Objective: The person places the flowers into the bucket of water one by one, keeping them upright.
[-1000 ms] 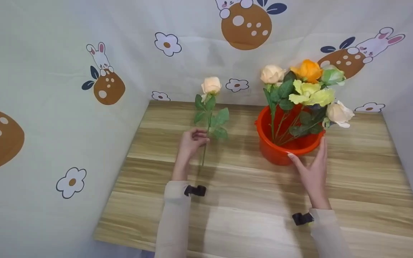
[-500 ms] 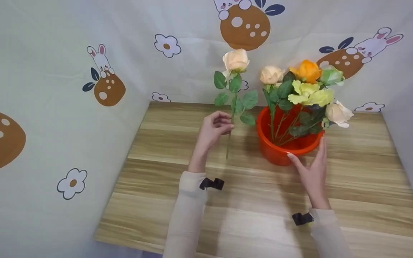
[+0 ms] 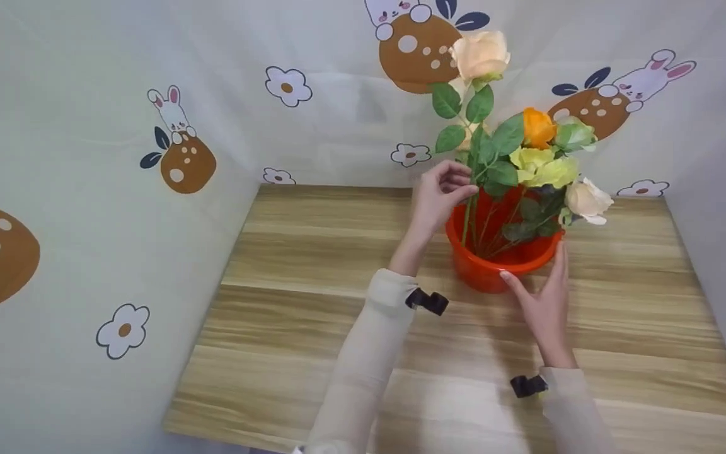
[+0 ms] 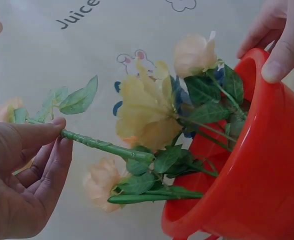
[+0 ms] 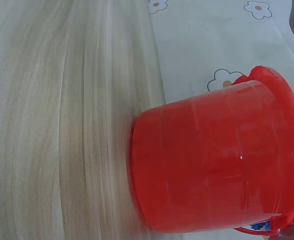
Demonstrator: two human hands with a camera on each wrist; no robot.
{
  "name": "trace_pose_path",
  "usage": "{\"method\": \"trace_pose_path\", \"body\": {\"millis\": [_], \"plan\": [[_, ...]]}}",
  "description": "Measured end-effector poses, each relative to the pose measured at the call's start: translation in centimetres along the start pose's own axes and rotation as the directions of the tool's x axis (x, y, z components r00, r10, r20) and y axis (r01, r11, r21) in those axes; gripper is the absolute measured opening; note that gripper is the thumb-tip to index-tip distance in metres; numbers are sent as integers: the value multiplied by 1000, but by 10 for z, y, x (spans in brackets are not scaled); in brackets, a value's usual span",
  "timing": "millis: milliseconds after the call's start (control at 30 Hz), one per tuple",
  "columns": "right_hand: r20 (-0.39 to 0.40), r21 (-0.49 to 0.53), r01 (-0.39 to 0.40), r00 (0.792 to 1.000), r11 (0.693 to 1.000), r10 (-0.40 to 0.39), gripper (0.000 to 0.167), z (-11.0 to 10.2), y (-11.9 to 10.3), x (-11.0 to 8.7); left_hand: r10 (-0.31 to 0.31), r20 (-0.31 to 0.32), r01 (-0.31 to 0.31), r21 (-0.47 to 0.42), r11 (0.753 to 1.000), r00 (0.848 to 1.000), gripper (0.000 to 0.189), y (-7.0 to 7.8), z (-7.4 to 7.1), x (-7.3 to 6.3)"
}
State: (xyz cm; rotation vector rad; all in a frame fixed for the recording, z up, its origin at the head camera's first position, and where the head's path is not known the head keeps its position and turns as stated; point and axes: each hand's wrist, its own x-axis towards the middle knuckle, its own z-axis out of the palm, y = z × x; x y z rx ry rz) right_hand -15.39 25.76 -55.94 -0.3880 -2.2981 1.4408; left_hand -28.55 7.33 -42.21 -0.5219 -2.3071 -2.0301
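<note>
My left hand (image 3: 435, 195) pinches the green stem (image 4: 104, 146) of an artificial peach rose (image 3: 481, 55) between thumb and fingers. Its bloom stands high, and the stem's cut end hangs over the other flowers at the mouth of a red bucket (image 3: 483, 277). With the thumb on the near rim and the fingers along the right side, my right hand (image 3: 546, 309) holds the bucket. Inside it stand an orange rose (image 3: 538, 127), a yellow flower (image 3: 542, 167), a pale green flower (image 3: 574, 133) and a peach rose (image 3: 588, 200). Another peach rose is partly hidden behind the held one.
The bucket stands on a wood-grain table (image 3: 312, 252), towards its back right. A pale cloth (image 3: 350, 113) printed with rabbits and flowers hangs behind and at the left. Black wrist cameras sit on both sleeves.
My left hand has carried the peach rose rightward and up, from the table's left part to the bucket's left side. The right hand has stayed on the bucket.
</note>
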Motion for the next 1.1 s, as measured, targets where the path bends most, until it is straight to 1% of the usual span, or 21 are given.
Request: {"method": "trace_pose_path", "body": {"millis": [133,267,333,400,467,533,600,633,733,767,800,833,867,967,1000,1067,1100], "plan": [[12,-2,-12,1000,1000,12,111,3,-1,-1,27,-28,-25,58,998,999,23,-8,19,6],[25,-9,-27,999,1000,27,112,5,-3,-1,37,-50,-28,161,987,998,21,-24,33,9],[30,-9,-31,999,999,31,112,6,-3,-1,19,-54,-6,222,975,998,20,-33,38,9],[33,-10,-34,999,999,34,112,6,-4,0,-13,-48,27,292,956,999,19,-42,42,7],[35,-8,-34,999,999,34,112,7,-5,0,-58,-35,66,350,934,998,18,-49,46,5],[36,-9,-31,999,999,31,112,6,-5,0,-101,-19,100,413,905,995,17,-54,50,2],[37,-13,-27,999,1000,28,112,6,-5,1,-140,-4,124,493,861,990,17,-55,52,-1],[38,-13,-27,999,1000,27,112,6,-5,1,-155,5,128,539,833,988,16,-54,53,-2],[45,-18,-34,998,999,35,112,6,-5,2,-173,25,112,670,734,985,14,-48,51,-6],[46,-19,-36,998,999,37,112,6,-5,2,-176,34,102,700,707,984,14,-46,50,-8],[47,-20,-36,998,999,37,112,5,-4,1,-176,43,92,715,693,984,13,-43,47,-9],[48,-22,-34,998,999,35,112,5,-3,1,-173,53,82,721,688,984,12,-41,44,-11],[50,-24,-27,998,999,28,112,3,-2,1,-173,60,78,715,695,983,12,-38,40,-12],[58,-41,1,998,999,1,107,-6,1,2,-162,71,72,678,732,984,14,-31,23,-17],[62,-52,4,998,999,0,104,-12,1,2,-152,68,69,664,745,986,14,-29,16,-18],[53,-85,19,998,996,-14,93,-28,1,5,-115,52,54,649,759,992,14,-25,1,-19],[40,-106,26,999,994,-21,87,-37,0,7,-84,40,37,654,756,996,14,-23,-7,-20]]}}
